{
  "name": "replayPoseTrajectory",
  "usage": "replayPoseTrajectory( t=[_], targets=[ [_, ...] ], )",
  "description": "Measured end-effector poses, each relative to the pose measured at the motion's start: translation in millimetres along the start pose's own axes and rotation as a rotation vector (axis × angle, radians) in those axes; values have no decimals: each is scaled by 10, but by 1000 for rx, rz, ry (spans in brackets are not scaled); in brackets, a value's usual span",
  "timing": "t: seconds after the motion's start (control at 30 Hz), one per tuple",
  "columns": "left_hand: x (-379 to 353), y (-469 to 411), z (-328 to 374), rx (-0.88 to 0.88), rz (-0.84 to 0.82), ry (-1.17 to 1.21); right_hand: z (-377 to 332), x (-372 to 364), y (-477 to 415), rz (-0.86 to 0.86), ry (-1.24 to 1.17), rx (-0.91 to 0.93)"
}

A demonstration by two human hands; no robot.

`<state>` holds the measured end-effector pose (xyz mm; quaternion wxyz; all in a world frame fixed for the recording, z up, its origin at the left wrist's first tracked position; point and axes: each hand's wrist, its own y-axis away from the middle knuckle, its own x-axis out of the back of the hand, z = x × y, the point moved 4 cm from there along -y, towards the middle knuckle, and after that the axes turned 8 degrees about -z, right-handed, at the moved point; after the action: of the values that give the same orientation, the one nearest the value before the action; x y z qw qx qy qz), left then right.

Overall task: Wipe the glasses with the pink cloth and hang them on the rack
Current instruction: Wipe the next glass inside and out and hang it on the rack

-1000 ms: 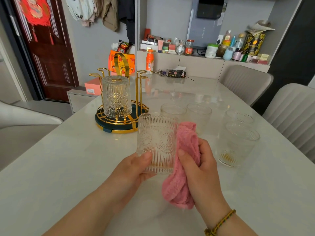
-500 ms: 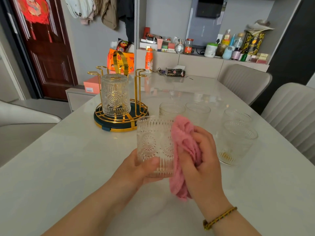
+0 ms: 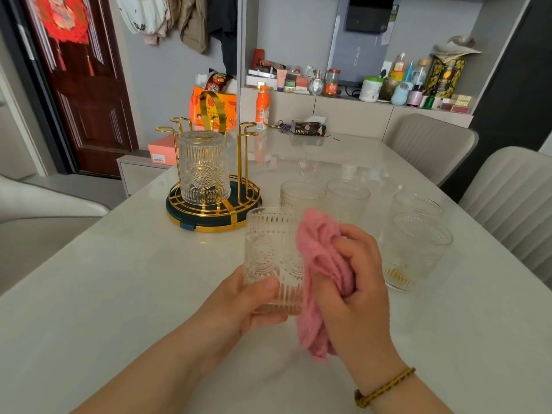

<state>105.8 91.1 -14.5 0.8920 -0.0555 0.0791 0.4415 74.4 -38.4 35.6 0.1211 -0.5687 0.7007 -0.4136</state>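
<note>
Since half a second ago the pink cloth has bunched higher against the right wall of the held glass, and my right hand has curled tighter into it, fingers clenched round the wad. My left hand wraps the lower part of the glass, thumb across its front, and holds it upright above the table, toward the near edge.

I judge this tumbler to be rigid, fairly weighty and breakable. Its embossed ribs give some purchase, so the grip belongs low on the wall, as it is now, leaving the rim and upper sides free for the cloth. The cloth is soft and limp, and its tail hangs below my palm.

The held glass looks empty. One glass on the rack sits upside down over a prong of the rack, toward the table's left edge. Four waiting glasses stand mouth up toward the right edge. The nearest one shows an amber tint at its base; I cannot tell whether that is residue or reflection.
</note>
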Motion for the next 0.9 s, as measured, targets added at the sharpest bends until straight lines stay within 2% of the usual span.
replayPoseTrajectory(
  t=[0.07,0.17,0.2,0.27,0.33,0.37,0.47,0.57,0.67,0.9],
  targets=[
    [2,2,5,-14,-2,35,89,19,-13,18,-111,-118],
    [38,-13,3,-21,40,124,249,-44,22,-54,-196,-321],
    [67,-21,-9,-27,66,162,237,-69,33,-71,-171,-318],
    [101,-38,-13,-27,116,211,112,-126,40,-112,-3,-150],
    [107,-46,-7,-12,133,173,20,-174,47,-170,158,27],
    [100,-39,-5,-1,135,136,-5,-171,41,-176,175,56],
    [26,-15,-6,8,79,82,11,-59,-10,-78,85,9],
    [-46,14,23,7,26,105,115,40,-33,17,-61,-143],
    [-6,1,28,-26,51,207,288,-19,-7,-45,-176,-364],
    [82,-11,53,-113,161,375,141,-124,41,-162,-130,-200]
  ],
)
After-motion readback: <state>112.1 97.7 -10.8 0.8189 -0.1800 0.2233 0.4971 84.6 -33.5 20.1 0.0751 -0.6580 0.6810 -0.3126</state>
